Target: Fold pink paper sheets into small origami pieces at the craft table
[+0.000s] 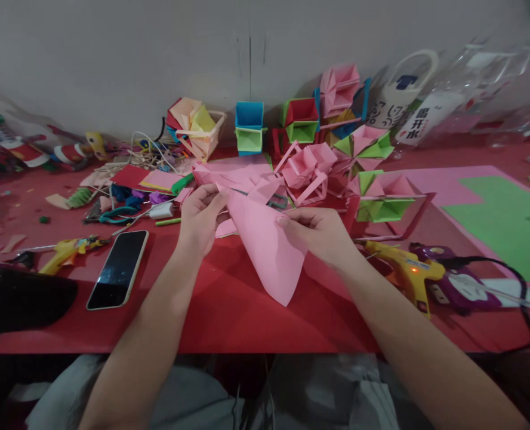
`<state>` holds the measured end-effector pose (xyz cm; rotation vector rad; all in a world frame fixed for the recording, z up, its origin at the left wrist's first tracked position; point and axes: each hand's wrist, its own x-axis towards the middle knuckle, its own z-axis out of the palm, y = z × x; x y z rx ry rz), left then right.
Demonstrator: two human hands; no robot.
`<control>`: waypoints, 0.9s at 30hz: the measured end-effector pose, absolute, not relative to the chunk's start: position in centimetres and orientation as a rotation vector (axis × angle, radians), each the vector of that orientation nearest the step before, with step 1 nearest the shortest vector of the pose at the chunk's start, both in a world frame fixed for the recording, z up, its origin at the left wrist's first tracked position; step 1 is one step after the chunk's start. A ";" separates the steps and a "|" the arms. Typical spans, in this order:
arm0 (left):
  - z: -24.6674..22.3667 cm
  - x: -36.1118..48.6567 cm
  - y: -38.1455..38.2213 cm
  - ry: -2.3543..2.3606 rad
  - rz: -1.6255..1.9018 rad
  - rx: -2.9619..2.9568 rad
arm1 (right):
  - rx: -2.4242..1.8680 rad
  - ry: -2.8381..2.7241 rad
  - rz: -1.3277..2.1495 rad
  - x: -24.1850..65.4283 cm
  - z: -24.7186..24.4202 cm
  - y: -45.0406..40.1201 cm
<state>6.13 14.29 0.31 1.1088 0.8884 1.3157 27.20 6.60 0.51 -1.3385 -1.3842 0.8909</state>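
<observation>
A sheet of pink paper [267, 245] hangs between my hands above the red table [229, 325], bent into a curve with one corner pointing down. My left hand [202, 215] pinches its upper left corner between thumb and fingers. At its upper right edge, my right hand [316, 230] is closed on the paper the same way. Just behind the sheet lie more folded pink pieces [233, 173] and a pink folded paper model [305, 167].
Paper box models, one blue and green [249, 128], stand along the wall. A phone [118, 270] and black object [27, 298] lie left, with a yellow glue gun [70, 252]. Another glue gun [410, 269], its cable and green sheets [502, 221] are on the right.
</observation>
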 end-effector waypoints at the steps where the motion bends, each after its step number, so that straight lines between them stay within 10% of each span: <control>1: 0.3 6.1 14.4 0.898 1.329 1.112 | -1.336 -1.391 0.891 27.1 0.6 6.6; 27: 0.7 5.9 14.5 0.913 1.398 1.032 | -1.331 -1.440 0.884 27.0 1.1 6.4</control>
